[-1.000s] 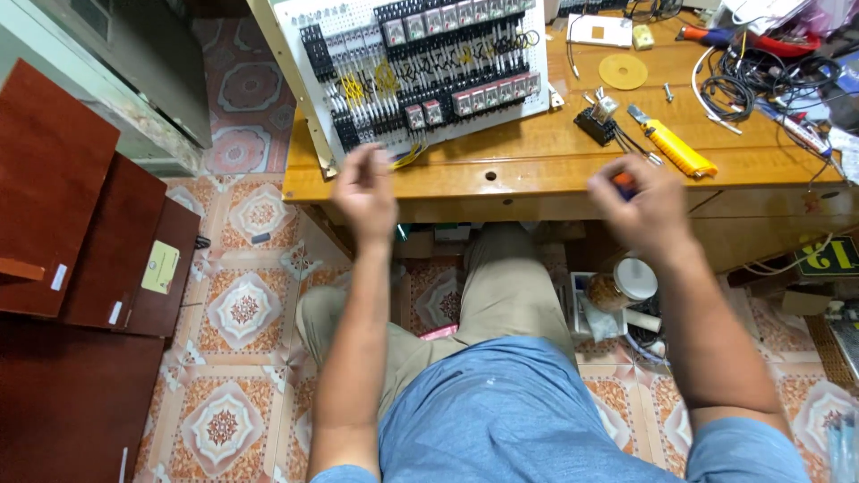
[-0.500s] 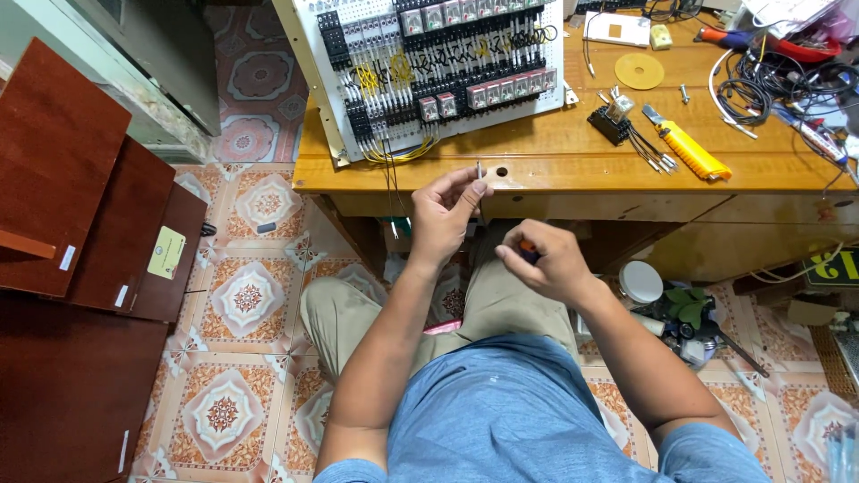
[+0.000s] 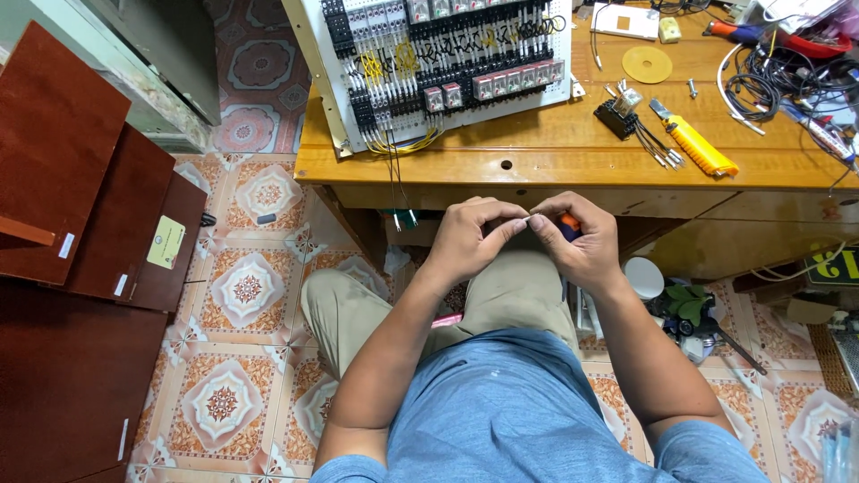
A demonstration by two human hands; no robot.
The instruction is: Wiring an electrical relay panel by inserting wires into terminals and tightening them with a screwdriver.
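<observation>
Orange-handled tool [image 3: 569, 221] gripped in right hand [image 3: 577, 241], left hand [image 3: 470, 240] fingers pinched against it, below wooden desk [image 3: 573, 161].

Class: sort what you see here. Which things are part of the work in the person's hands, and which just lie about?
In hand:
left hand
right hand
orange-handled tool, in the right hand
wired control panel, on the desk just ahead

Lying about:
yellow utility knife
yellow disc
cable tangle

Tiled room with wooden furniture
Patterned floor tiles [image 3: 224, 402] lay beneath a wooden surface [image 3: 573, 165]; dark red-brown cabinets [image 3: 72, 268] stood alongside.
</observation>
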